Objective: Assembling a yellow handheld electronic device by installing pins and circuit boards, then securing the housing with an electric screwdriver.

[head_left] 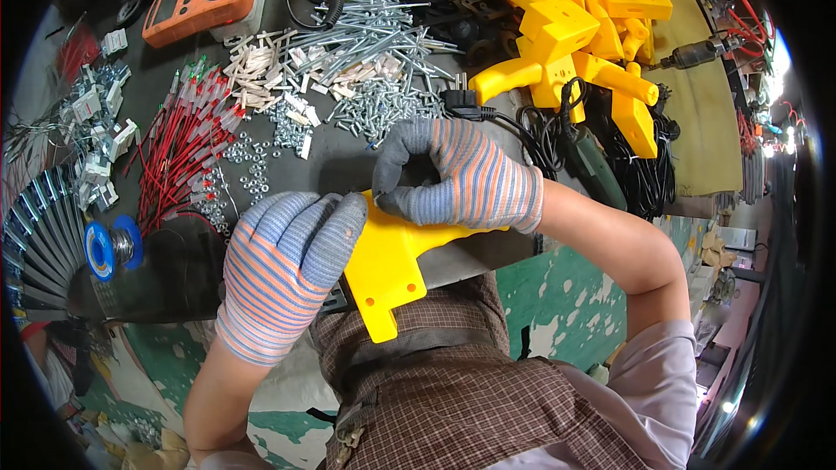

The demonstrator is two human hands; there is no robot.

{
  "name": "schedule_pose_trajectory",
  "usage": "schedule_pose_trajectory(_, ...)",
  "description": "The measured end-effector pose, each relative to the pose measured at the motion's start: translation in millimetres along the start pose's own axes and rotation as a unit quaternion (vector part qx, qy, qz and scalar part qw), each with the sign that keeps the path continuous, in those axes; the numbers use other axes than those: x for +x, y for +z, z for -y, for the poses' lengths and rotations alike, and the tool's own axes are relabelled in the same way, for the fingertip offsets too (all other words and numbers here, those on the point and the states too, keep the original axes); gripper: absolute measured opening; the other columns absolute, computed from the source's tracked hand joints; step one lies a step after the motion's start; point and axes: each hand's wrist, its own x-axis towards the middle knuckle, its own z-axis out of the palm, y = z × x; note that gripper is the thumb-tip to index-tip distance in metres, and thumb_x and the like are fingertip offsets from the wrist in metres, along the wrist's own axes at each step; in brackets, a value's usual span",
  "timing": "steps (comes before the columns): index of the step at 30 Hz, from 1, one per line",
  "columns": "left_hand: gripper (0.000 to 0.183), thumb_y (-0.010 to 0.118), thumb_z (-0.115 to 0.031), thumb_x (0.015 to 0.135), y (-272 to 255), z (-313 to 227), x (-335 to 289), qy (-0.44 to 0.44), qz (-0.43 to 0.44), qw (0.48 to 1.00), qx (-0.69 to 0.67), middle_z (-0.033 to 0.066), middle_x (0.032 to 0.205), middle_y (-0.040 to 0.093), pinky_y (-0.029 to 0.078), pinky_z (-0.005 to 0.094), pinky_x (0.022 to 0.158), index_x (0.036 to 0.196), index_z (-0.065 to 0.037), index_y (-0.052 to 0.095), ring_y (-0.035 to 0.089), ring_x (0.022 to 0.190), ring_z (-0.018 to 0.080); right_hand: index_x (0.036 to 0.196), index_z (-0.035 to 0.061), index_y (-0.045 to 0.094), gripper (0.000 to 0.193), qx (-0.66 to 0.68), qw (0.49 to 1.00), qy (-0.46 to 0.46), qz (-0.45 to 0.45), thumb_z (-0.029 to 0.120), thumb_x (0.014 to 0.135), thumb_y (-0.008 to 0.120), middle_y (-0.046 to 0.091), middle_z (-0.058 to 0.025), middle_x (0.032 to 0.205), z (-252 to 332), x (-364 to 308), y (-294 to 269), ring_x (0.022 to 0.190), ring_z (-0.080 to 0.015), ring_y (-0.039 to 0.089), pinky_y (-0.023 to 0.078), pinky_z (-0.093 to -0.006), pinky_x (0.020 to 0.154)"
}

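Note:
A yellow plastic handle-shaped shell [385,268] lies at the near edge of the dark workbench [340,161], its lower end hanging over my lap. My left hand [283,265], in a striped grey-tipped glove, grips the shell's left side. My right hand [453,176], gloved the same way, rests on the shell's top with fingers curled and fingertips pinched together; whether something small sits between them I cannot tell.
A pile of yellow shells [579,26] sits at the back right. Screws [379,39], white plastic pieces [261,61], nuts [252,161], red wires [178,152], an orange meter [200,2], a blue solder spool [111,248] and a black cable with plug [461,104] cover the bench.

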Motion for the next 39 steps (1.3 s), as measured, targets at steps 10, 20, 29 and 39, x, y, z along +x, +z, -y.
schedule_pose_trajectory(10,0.03,0.06,0.0,0.088,12.8,-4.6,-11.0,-0.17,-0.028,0.958,-0.23,0.0172,0.108,0.067,0.051,0.0372,0.086,0.117,-0.003,0.061,0.066,0.098,0.033,0.091,0.0021,0.067,0.018,-0.05,0.998,-0.035,0.02,0.018,0.083,0.069,0.067,-0.0068,0.086,13.2,-14.3,-11.5,0.081,-0.0141,0.063,0.051,-0.0295,0.073)
schedule_pose_trajectory(20,0.024,0.061,-0.007,0.088,16.2,-1.7,1.2,-0.206,-0.046,0.931,-0.297,0.018,0.101,0.065,0.05,0.0401,0.085,0.111,-0.003,0.063,0.063,0.094,0.0368,0.092,0.0041,0.067,0.025,-0.188,0.979,-0.075,0.031,0.028,0.086,0.069,0.065,-0.012,0.088,32.8,-29.0,-9.6,0.085,-0.0313,0.064,0.05,-0.037,0.076)
schedule_pose_trajectory(29,0.021,0.057,-0.005,0.092,14.3,6.5,5.2,-0.247,0.014,0.92,-0.305,0.0165,0.103,0.067,0.051,0.0329,0.084,0.111,0.001,0.064,0.066,0.093,0.0256,0.082,0.0212,0.066,0.013,-0.345,0.896,-0.279,-0.001,0.026,0.07,0.067,0.058,-0.0015,0.098,20.5,-43.4,42.2,0.1,-0.0264,0.056,0.042,-0.0412,0.087)
schedule_pose_trajectory(39,0.018,0.058,-0.006,0.091,24.3,7.0,0.1,-0.24,-0.032,0.922,-0.302,0.0163,0.098,0.067,0.051,0.0366,0.081,0.106,-0.002,0.065,0.065,0.091,0.0299,0.079,0.0179,0.066,0.019,-0.389,0.871,-0.3,-0.017,0.028,0.064,0.066,0.06,-0.0027,0.098,8.1,-35.7,58.6,0.102,-0.0248,0.057,0.043,-0.0441,0.094)
